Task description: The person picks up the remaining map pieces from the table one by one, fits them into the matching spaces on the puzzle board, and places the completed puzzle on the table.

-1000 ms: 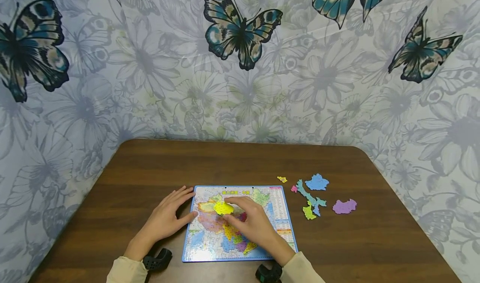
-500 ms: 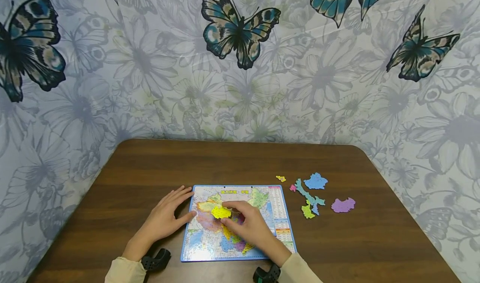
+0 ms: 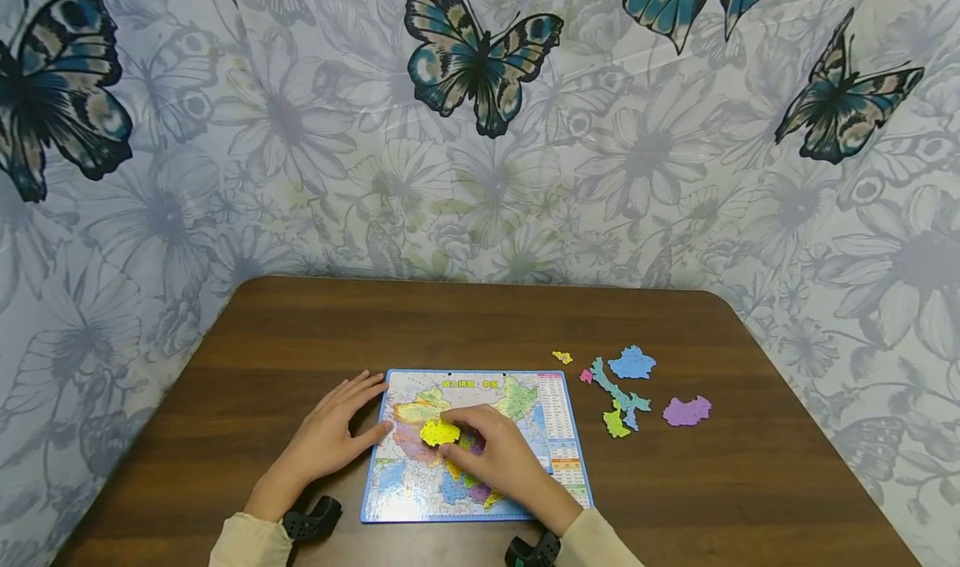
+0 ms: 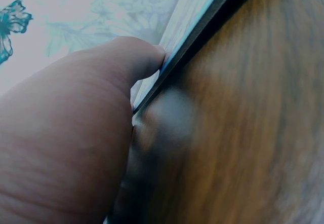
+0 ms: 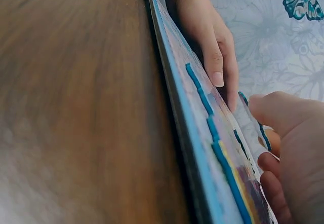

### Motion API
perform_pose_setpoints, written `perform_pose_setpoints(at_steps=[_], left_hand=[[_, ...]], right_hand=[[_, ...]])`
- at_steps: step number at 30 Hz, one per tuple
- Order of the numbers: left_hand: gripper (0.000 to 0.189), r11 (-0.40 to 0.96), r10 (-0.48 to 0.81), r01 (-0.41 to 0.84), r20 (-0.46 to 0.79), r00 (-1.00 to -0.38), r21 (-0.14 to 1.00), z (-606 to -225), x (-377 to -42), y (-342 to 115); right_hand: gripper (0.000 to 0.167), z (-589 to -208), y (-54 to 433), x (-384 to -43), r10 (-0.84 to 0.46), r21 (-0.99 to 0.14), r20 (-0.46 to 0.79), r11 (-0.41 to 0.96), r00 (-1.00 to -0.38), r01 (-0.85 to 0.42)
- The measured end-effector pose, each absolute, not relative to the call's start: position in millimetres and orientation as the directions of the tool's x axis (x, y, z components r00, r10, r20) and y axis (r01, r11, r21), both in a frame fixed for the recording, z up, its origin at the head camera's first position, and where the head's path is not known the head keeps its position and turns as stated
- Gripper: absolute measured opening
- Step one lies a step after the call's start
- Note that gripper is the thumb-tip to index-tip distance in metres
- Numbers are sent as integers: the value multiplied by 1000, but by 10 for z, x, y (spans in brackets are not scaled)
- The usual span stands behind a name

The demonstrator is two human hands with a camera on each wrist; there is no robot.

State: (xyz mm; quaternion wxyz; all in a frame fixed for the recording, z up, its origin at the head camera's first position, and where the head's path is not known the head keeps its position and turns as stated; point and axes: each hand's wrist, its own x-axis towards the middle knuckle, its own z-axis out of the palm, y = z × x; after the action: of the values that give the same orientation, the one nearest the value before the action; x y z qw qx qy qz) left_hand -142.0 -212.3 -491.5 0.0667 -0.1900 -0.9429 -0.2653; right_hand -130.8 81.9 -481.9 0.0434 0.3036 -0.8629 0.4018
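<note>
A flat map puzzle board (image 3: 525, 467) with a blue rim lies on the table, several coloured pieces set in it. My left hand (image 3: 333, 429) rests at its left edge, fingers extended; in the left wrist view the thumb (image 4: 136, 57) touches the board's rim. Between thumb and fingers my right hand (image 3: 502, 459) pinches a yellow puzzle piece (image 3: 439, 433) over the map's middle-left part. The right wrist view shows that piece (image 5: 255, 120) edge-on, tilted and apart from the board. The right hand hides part of the map.
Right of the board lie loose pieces: a blue one (image 3: 632, 363), a purple one (image 3: 687, 411), a teal one (image 3: 611, 388), a green one (image 3: 616, 422), a small pink one (image 3: 586, 376) and a small yellow one (image 3: 562, 357). A patterned wall covering (image 3: 495, 217) stands behind the table.
My right hand has shifted slightly left and towards me with the yellow puzzle piece. The left hand stays at the board's edge.
</note>
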Motion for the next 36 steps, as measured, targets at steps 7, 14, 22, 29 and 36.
perform_pose_setpoints(at_steps=[7,14,22,29,36], left_hand=[[68,788,320,385,215,-923,480,-4921,-1419,-2127],[68,788,316,381,214,-924,483,-4917,-1409,-2124],[68,785,313,380,215,-925,489,-4911,-1409,-2123],[68,786,315,379,210,-926,489,-4931,-1414,-2128],[68,786,315,379,212,-925,489,-4922,-1415,-2128]], right_hand=[[38,-4804,813,-1301,-508,-636,272,542,-817,-549],[39,-4788,807,-1301,-517,-625,261,553,-815,-551],[38,-4807,805,-1312,-532,-591,301,548,-791,-593],[37,-4821,806,-1314,-543,-573,319,543,-777,-614],[36,-4827,808,-1327,-554,-565,334,530,-763,-632]])
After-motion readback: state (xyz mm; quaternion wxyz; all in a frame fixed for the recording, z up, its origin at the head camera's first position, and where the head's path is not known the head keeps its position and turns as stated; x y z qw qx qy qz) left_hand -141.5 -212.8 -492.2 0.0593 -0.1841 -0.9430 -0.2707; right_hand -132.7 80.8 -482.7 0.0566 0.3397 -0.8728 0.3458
